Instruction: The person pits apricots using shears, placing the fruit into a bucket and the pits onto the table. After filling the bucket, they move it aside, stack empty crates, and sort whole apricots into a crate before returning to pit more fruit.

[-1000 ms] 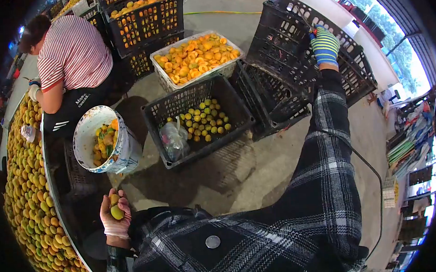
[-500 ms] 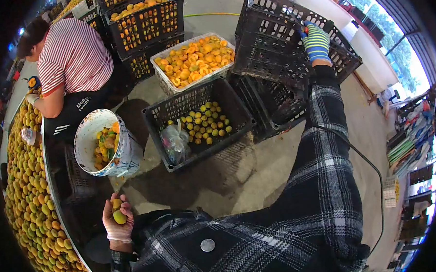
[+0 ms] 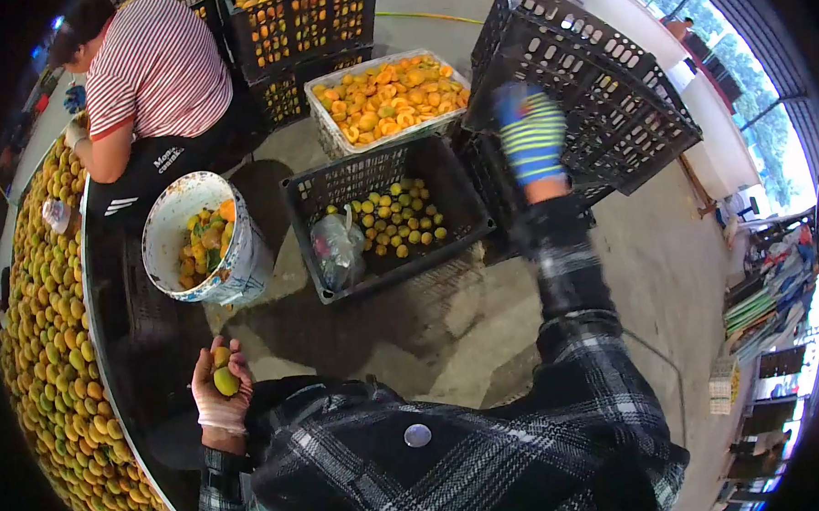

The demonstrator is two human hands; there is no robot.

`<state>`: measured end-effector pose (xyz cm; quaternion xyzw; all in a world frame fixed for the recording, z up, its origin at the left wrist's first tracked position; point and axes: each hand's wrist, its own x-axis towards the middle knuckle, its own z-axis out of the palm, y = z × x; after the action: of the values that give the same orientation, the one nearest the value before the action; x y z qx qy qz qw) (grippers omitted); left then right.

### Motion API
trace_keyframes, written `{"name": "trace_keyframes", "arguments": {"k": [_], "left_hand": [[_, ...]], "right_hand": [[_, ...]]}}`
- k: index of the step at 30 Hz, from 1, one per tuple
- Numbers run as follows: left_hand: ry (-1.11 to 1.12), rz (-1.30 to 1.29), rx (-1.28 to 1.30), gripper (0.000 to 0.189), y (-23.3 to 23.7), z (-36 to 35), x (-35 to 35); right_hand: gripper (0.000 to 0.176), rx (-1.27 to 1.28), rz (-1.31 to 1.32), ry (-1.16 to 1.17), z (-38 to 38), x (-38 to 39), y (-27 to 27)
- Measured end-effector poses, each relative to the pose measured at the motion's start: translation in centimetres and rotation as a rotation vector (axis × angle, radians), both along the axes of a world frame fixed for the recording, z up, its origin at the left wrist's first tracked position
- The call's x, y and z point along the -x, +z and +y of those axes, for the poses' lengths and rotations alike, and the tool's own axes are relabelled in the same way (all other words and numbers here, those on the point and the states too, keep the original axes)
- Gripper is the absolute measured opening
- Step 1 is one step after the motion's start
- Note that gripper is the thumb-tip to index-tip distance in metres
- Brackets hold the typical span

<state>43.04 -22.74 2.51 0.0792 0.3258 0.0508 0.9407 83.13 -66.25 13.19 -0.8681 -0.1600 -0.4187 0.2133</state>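
The left hand (image 3: 212, 398), palm up, is curled around two small oval yellow-green fruits (image 3: 226, 382), presumably to keep them cradled; the right hand (image 3: 530, 136), blurred inside a blue-and-yellow striped glove (image 3: 535, 148), hovers near a tilted black slotted plastic crate (image 3: 594, 88), its grip impossible to tell.

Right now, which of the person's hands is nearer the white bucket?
Left. The left hand, holding fruit, is just below the white bucket in the view; the right hand is well off to its right, by the large black crate.
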Motion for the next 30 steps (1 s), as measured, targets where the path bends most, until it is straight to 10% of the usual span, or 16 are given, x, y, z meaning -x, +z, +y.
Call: {"name": "trace_keyframes", "arguments": {"k": [5,10,13,30], "left_hand": [[-0.019,-0.012,0.026,0.033,0.5,-0.2,0.8],[0.048,0.044,-0.051,0.033,0.1,1.0,2.1],[0.062,0.045,-0.036,0.033,0.4,1.1,2.4],[0.029,0.031,-0.025,0.032,0.0,2.5,0.0]], "right_hand": [[0.047,0.194,1.007,0.23,15.6,9.4,-17.9],[0.065,0.258,1.167,0.461,25.3,13.7,-28.5],[0.034,0.339,1.183,0.447,28.0,13.7,-32.2],[0.043,0.333,1.311,0.651,33.0,19.4,-26.5]]}}
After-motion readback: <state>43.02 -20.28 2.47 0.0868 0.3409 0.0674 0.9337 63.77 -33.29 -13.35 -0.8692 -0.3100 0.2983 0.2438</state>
